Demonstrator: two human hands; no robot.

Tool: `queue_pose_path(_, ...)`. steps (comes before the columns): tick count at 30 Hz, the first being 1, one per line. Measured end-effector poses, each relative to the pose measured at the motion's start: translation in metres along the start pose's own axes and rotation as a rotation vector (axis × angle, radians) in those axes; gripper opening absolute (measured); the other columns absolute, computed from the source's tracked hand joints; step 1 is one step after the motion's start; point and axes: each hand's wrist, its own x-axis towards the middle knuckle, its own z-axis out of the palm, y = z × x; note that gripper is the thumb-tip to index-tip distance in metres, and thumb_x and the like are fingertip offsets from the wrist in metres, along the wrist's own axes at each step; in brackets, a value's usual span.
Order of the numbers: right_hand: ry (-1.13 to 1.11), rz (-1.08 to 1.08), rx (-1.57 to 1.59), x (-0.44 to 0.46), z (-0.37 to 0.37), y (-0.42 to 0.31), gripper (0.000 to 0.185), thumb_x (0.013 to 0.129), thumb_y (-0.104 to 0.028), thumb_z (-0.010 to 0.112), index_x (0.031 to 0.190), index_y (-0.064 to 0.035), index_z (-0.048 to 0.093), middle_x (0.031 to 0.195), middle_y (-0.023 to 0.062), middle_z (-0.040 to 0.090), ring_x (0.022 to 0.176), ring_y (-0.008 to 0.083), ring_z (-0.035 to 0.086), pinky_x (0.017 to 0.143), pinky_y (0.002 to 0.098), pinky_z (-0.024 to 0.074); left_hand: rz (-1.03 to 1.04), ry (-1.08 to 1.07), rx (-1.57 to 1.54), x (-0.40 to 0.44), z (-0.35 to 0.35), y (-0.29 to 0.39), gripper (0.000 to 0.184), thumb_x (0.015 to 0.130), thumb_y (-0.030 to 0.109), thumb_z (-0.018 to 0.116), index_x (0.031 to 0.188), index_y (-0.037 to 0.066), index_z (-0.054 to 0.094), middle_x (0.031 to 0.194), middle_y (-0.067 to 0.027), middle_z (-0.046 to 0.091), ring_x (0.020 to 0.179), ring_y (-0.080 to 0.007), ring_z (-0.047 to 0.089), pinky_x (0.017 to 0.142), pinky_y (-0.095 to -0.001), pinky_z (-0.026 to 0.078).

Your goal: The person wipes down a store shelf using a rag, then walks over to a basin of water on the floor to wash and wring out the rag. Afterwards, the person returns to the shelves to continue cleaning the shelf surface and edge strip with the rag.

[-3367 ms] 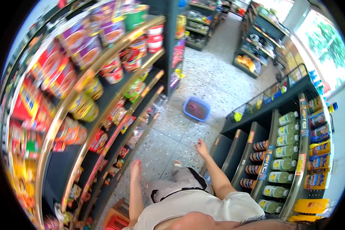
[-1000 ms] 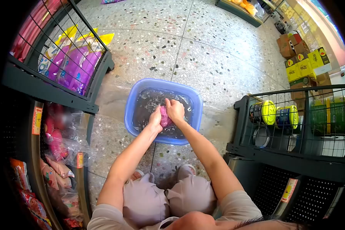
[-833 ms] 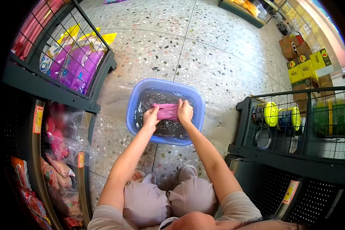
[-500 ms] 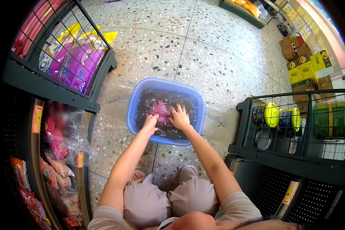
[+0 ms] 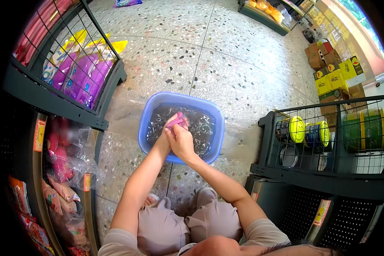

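Observation:
A wet pink-purple cloth (image 5: 178,120) is bunched up between my two hands, over the left half of a blue plastic basin (image 5: 219,128). My left hand (image 5: 164,137) is closed around the cloth from the left. Pressed against it from the right, my right hand (image 5: 181,141) has its fingers wrapped round the same cloth. Dark, rippled water (image 5: 202,130) with light streaks of foam fills the lower part of the basin. Much of the cloth is hidden by my fingers.
The basin stands on a speckled stone floor (image 5: 158,68) before my knees. At left, a wire-sided rack (image 5: 102,115) holds purple bags (image 5: 79,79). At right, another rack (image 5: 303,170) carries cans with yellow lids (image 5: 297,129). Boxes (image 5: 335,81) are stacked farther back.
My hands were apart on the cloth in the water. Both have come together, my right hand moving left, and the spread cloth is now gathered and squeezed between them, higher up.

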Motion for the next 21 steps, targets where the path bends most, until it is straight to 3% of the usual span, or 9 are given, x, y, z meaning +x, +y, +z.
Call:
queue_pose_path(2, 0.043, -0.045, -0.065, 0.002, 0.005, 0.003, 0.035, 0.091, -0.036, 0.064, 0.081, -0.0026, 0.057, 0.074, 0.0197, 0.063, 0.070, 0.0394, 0.064, 0.062, 0.0479, 0.0489, -0.113, -0.220, -0.104, 0.003, -0.005, 0.001, 0.033, 0.100, 0.046, 0.047, 0.109, 0.015, 0.055, 0.086, -0.0102, 0.063, 0.072, -0.0225, 0.062, 0.067, -0.0369, 0.054)
queue_pose_path(5, 0.057, -0.010, -0.170, 0.014, 0.006, 0.003, 0.037, 0.091, -0.039, 0.063, 0.079, -0.0045, 0.059, 0.072, 0.0188, 0.064, 0.069, 0.0388, 0.065, 0.061, 0.0479, 0.0500, -0.131, -0.320, -0.125, 0.005, -0.010, -0.001, 0.031, 0.101, 0.044, 0.047, 0.109, 0.015, 0.056, 0.091, -0.0102, 0.064, 0.078, -0.0243, 0.063, 0.070, -0.0380, 0.055)
queue_pose_path(11, 0.009, 0.118, -0.240, 0.043, 0.010, 0.026, 0.044, 0.093, -0.046, 0.057, 0.079, -0.0052, 0.065, 0.075, 0.0214, 0.067, 0.072, 0.0411, 0.067, 0.064, 0.0502, 0.0523, 0.168, -0.138, -0.009, 0.005, -0.012, -0.022, 0.028, 0.102, 0.039, 0.046, 0.111, 0.015, 0.057, 0.101, -0.0101, 0.065, 0.089, -0.0279, 0.065, 0.076, -0.0402, 0.055)
queue_pose_path(12, 0.001, 0.138, -0.243, 0.049, 0.011, 0.033, 0.047, 0.094, -0.047, 0.054, 0.077, -0.0039, 0.066, 0.077, 0.0232, 0.067, 0.074, 0.0435, 0.067, 0.068, 0.0522, 0.0526, 0.091, 0.075, 0.158, -0.008, 0.000, -0.017, 0.031, 0.103, 0.039, 0.044, 0.112, 0.012, 0.057, 0.103, -0.0078, 0.066, 0.090, -0.0228, 0.066, 0.079, -0.0400, 0.055)
queue_pose_path(14, -0.028, 0.276, -0.243, 0.063, 0.009, 0.046, 0.049, 0.095, -0.047, 0.053, 0.079, -0.0025, 0.068, 0.080, 0.0250, 0.068, 0.079, 0.0448, 0.067, 0.073, 0.0529, 0.0529, 0.046, -0.154, 0.013, 0.002, -0.027, -0.020, 0.035, 0.104, 0.038, 0.042, 0.116, 0.009, 0.058, 0.107, -0.0092, 0.068, 0.093, -0.0223, 0.068, 0.085, -0.0417, 0.056)
queue_pose_path(15, -0.026, 0.295, -0.254, 0.065, 0.011, 0.060, 0.050, 0.095, -0.048, 0.052, 0.081, -0.0027, 0.069, 0.081, 0.0253, 0.068, 0.081, 0.0446, 0.067, 0.075, 0.0528, 0.0532, 0.153, 0.000, 0.002, -0.014, 0.007, -0.029, 0.036, 0.105, 0.037, 0.041, 0.118, 0.008, 0.059, 0.107, -0.0103, 0.068, 0.092, -0.0224, 0.069, 0.086, -0.0413, 0.056)
queue_pose_path(19, -0.023, 0.408, -0.378, 0.056, 0.007, 0.109, 0.051, 0.095, -0.051, 0.050, 0.086, -0.0053, 0.071, 0.082, 0.0242, 0.068, 0.083, 0.0445, 0.066, 0.079, 0.0522, 0.0517, 0.344, 0.404, 0.311, -0.025, -0.007, -0.011, 0.034, 0.104, 0.032, 0.047, 0.123, 0.007, 0.058, 0.113, -0.0091, 0.068, 0.099, -0.0228, 0.068, 0.092, -0.0437, 0.054)
queue_pose_path(21, -0.162, 0.465, -0.355, 0.054, -0.004, 0.133, 0.046, 0.094, -0.049, 0.054, 0.106, -0.0077, 0.068, 0.096, 0.0266, 0.067, 0.094, 0.0450, 0.064, 0.085, 0.0514, 0.0505, 0.388, 0.489, 0.468, -0.036, -0.018, -0.003, 0.033, 0.103, 0.029, 0.049, 0.126, 0.007, 0.057, 0.116, -0.0082, 0.067, 0.102, -0.0232, 0.067, 0.094, -0.0462, 0.053)
